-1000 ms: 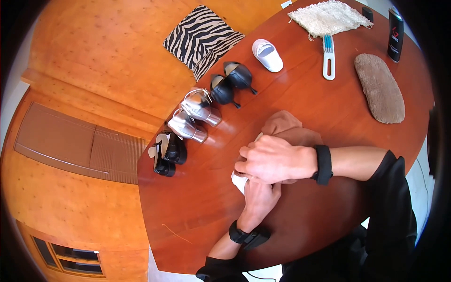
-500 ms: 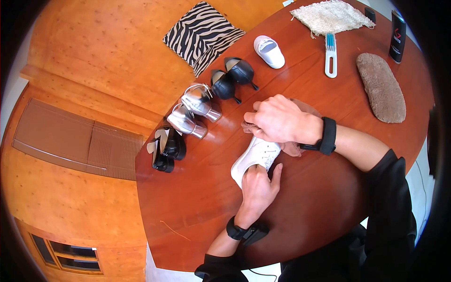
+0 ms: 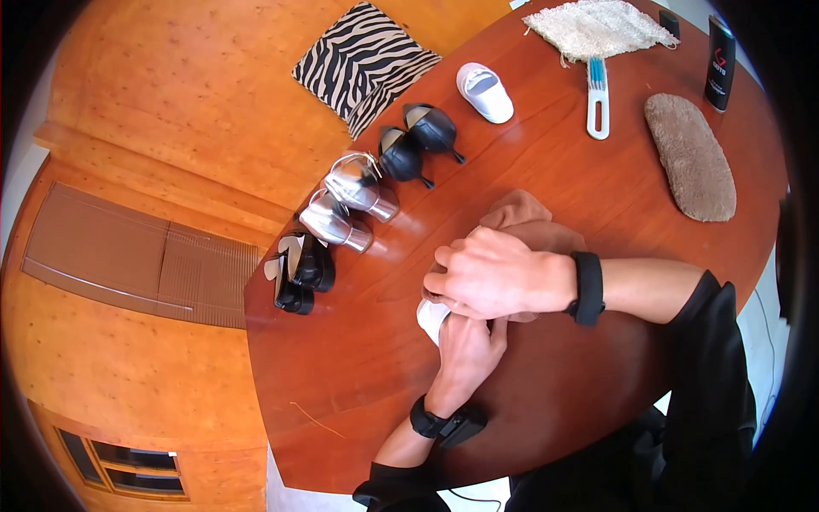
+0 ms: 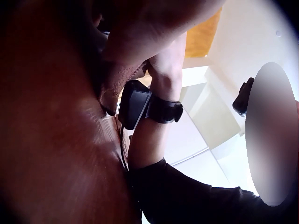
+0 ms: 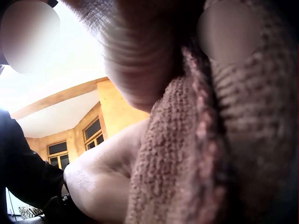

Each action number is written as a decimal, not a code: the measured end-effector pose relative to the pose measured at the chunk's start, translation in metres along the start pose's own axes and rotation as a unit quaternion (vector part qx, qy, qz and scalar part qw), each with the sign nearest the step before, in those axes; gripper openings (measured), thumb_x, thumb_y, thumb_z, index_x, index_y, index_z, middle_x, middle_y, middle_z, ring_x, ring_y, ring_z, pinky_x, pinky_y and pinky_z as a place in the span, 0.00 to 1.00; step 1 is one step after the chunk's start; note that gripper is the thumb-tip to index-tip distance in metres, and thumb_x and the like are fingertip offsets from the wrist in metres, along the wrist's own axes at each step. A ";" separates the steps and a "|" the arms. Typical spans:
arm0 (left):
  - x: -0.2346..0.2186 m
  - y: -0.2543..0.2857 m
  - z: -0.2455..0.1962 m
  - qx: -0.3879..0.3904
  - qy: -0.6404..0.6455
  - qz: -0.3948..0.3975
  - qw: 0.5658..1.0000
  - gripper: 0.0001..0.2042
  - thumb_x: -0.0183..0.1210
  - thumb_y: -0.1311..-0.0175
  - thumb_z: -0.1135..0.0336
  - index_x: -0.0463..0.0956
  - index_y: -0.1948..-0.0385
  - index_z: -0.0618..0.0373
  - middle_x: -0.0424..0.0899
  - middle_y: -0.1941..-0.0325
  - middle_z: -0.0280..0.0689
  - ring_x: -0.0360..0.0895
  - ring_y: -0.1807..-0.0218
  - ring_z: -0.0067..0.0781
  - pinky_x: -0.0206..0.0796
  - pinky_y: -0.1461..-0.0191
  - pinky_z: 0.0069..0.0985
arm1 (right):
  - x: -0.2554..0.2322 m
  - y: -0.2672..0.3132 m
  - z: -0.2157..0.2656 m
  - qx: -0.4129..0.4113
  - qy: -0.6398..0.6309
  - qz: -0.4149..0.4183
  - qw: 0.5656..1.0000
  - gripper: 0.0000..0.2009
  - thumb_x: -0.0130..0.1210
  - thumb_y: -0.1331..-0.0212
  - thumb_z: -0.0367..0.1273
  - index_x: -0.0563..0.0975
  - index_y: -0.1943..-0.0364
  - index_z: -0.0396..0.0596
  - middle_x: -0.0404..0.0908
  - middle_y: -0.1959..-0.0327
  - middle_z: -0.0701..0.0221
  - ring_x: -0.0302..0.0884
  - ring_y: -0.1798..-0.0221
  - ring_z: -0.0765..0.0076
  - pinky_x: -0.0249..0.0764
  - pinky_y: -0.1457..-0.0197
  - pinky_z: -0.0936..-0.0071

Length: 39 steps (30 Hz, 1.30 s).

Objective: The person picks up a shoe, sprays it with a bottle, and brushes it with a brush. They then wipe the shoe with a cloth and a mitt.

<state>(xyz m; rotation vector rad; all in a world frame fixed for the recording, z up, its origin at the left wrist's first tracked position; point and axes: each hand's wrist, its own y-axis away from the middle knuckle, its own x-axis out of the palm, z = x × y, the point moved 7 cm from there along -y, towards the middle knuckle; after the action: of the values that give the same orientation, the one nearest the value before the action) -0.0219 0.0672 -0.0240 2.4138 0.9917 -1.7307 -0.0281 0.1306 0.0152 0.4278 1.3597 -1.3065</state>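
With my right hand (image 3: 499, 277) I grip a bunched brown cloth (image 3: 533, 229), fingers curled into it over the white shoe (image 3: 432, 319); its loose folds spread toward one o'clock of my knuckles. The shoe lies on the table (image 3: 358, 367), mostly covered, its visible end at ten o'clock from my left hand (image 3: 467, 357), which reaches in against it. Those left fingers are hidden, so I cannot tell how they're bent. From my right hand, silver heels (image 3: 358, 188) stand at ten o'clock, a white-handled brush (image 3: 599, 119) lies at one, a fuzzy brown pad (image 3: 691, 158) at two.
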 end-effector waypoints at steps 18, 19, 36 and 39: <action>-0.004 -0.008 0.014 -0.054 -0.006 0.023 0.998 0.13 0.60 0.45 0.65 0.75 0.74 0.71 0.75 0.80 0.53 0.72 0.78 0.52 0.62 0.72 0.41 | -0.024 0.004 -0.070 0.137 0.061 -0.075 0.986 0.06 0.52 0.52 0.34 0.76 0.73 0.47 0.76 0.81 0.62 0.78 0.74 0.56 0.73 0.72 0.60; -0.006 -0.008 0.012 -0.038 0.003 0.015 0.999 0.13 0.60 0.45 0.65 0.75 0.74 0.71 0.75 0.81 0.52 0.71 0.79 0.51 0.62 0.73 0.40 | -0.022 0.004 -0.069 0.138 0.059 -0.074 0.986 0.06 0.52 0.52 0.34 0.76 0.73 0.47 0.76 0.81 0.62 0.78 0.74 0.56 0.73 0.72 0.60; -0.001 -0.008 0.011 -0.063 0.032 0.058 0.996 0.09 0.59 0.45 0.68 0.76 0.73 0.68 0.77 0.80 0.50 0.74 0.77 0.50 0.63 0.71 0.39 | -0.006 0.002 -0.017 0.031 0.031 -0.040 0.998 0.08 0.53 0.50 0.35 0.73 0.74 0.45 0.74 0.77 0.63 0.75 0.77 0.61 0.72 0.75 0.64; -0.004 -0.006 0.014 -0.063 0.004 0.055 0.996 0.11 0.59 0.45 0.67 0.76 0.72 0.69 0.77 0.79 0.51 0.74 0.77 0.51 0.63 0.70 0.39 | -0.011 0.000 -0.038 0.088 0.063 -0.044 0.993 0.09 0.53 0.48 0.36 0.74 0.75 0.46 0.74 0.79 0.63 0.76 0.78 0.59 0.72 0.75 0.64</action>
<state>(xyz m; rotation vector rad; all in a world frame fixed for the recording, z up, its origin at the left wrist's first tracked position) -0.0374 0.0654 -0.0235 2.3509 0.9205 -1.5748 -0.0425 0.1673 0.0146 0.5841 1.3846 -1.5012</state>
